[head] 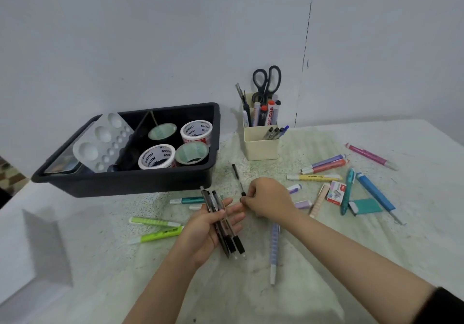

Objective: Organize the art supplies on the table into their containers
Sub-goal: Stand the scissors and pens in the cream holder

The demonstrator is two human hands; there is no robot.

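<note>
The white, green-stained table (414, 248) fills the lower frame. At 10 o'clock from the hands sits a black plastic tub (130, 185). A white paint palette (100, 145) leans in its left part, and four tape rolls stand to the right: two white printed ones (157, 157) and two green-lined ones (192, 152).

At 1 o'clock stands a cream pen holder (261, 148). Scissors (266, 83) and whiteboard markers (270, 113) are upright in its back compartment, and ballpoints (275, 133) lean in the front one.

The hands are close together at the centre, fingertips almost meeting. The left hand (206, 228), palm up, clamps a bundle of black pens (232, 244) under its thumb. The right hand (270, 198) pinches the near end of a single black pen (236, 173), which points toward 12 o'clock.

Loose on the table:
- At 9 o'clock: two green highlighters (155, 222) and a teal one (187, 200).
- At 5 o'clock: a lilac pen (275, 248).
- From 2 to 3 o'clock: yellow (313, 178), purple (326, 161) and pink (369, 155) highlighters, a blue cutter (375, 190), a staples box (336, 193) and a teal eraser (366, 206).
</note>
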